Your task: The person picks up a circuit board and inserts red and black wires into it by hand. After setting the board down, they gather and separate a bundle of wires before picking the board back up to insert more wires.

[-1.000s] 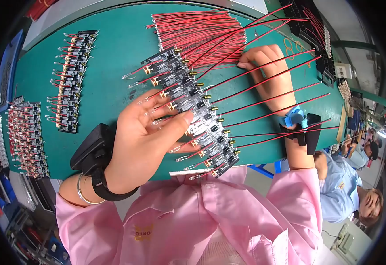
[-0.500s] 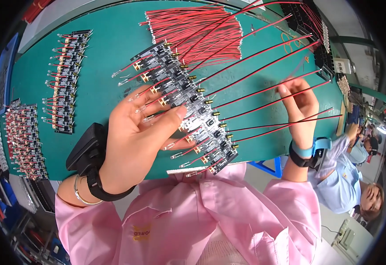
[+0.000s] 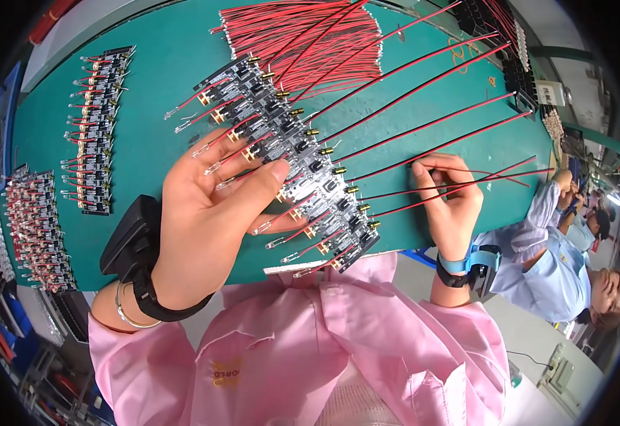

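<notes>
My left hand (image 3: pixel 210 213) grips a long panel of joined circuit boards (image 3: pixel 276 115), with the thumb on its face and the fingers beneath. The panel is tilted from far left to near right. Short red leads with small clear tips stick out from its left edge. From the right edge, several long red-and-black wires (image 3: pixel 423 122) fan out to the right. My right hand (image 3: pixel 454 202) is closed, thumb against forefinger, on a loose red-and-black wire (image 3: pixel 498 175) to the right of the panel. That wire's far end crosses near the attached ones.
A bundle of red-and-black wires (image 3: pixel 310 35) lies at the far side of the green table (image 3: pixel 154 142). Another board panel (image 3: pixel 97 131) and a stack of panels (image 3: pixel 36 231) lie at left. Orange rubber bands (image 3: pixel 459 53) are at far right. Another person (image 3: pixel 548 277) sits at right.
My right hand has moved left and nearer to me, bringing the loose wire toward the panel's lower right edge. The panel in my left hand has shifted slightly left.
</notes>
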Demonstrator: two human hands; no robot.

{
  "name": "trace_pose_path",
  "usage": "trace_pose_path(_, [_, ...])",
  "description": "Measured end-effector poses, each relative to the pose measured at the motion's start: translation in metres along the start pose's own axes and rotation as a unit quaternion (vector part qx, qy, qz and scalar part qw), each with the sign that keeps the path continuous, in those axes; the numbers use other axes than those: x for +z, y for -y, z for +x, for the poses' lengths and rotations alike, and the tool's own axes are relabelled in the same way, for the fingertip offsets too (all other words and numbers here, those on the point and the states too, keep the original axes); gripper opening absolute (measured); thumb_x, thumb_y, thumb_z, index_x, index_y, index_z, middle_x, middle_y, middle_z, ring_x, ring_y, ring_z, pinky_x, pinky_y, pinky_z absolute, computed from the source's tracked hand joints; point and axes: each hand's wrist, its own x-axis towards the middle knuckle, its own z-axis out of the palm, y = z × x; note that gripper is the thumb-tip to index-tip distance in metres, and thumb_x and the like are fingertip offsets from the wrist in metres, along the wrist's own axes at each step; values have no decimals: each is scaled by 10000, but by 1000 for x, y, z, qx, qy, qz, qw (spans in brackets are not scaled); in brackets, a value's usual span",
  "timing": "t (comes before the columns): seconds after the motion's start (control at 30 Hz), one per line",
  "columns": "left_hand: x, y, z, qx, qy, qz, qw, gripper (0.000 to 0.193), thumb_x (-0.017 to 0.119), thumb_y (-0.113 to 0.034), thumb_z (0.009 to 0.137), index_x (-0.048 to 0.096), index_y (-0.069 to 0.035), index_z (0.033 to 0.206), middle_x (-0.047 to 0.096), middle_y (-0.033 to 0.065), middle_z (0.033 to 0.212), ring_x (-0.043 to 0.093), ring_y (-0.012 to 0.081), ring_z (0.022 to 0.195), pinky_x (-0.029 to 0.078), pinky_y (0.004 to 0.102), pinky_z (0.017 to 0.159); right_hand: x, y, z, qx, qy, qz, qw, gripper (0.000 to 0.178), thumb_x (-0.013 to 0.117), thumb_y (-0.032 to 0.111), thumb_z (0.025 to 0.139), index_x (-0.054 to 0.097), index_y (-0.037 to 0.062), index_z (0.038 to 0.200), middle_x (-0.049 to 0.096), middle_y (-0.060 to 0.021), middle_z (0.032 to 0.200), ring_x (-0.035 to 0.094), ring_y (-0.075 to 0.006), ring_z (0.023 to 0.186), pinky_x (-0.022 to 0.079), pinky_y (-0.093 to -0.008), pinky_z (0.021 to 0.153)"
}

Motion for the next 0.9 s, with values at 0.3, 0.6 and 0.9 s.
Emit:
trace_pose_path(0.3, [-2, -3, -1, 2, 1, -14, 1000, 274, 548, 48, 784, 457, 34, 1042, 513, 90, 992, 555, 173, 869, 572, 365, 644, 9, 38, -24, 35, 46, 264, 963, 142, 624, -99, 675, 597, -47, 803, 568, -82, 810, 474, -107, 655, 378, -227, 596])
trace_pose_path(0.6, [-2, -1, 0, 15, -9, -9, 1000, 262, 527, 37, 798, 457, 25, 1051, 523, 86, 982, 566, 165, 842, 573, 355, 622, 9, 42, -22, -52, 78, 211, 973, 160, 652, -87, 633, 603, -16, 768, 570, -83, 758, 466, -134, 643, 361, -239, 599])
trace_pose_path(0.9, [1, 1, -1, 42, -13, 20, 999, 245, 476, 17, 833, 453, 7, 1076, 564, 80, 956, 595, 159, 804, 574, 335, 579, 12, 43, -22, -72, 79, 171, 980, 164, 663, -70, 621, 606, -3, 758, 575, -79, 741, 478, -141, 633, 366, -245, 579])
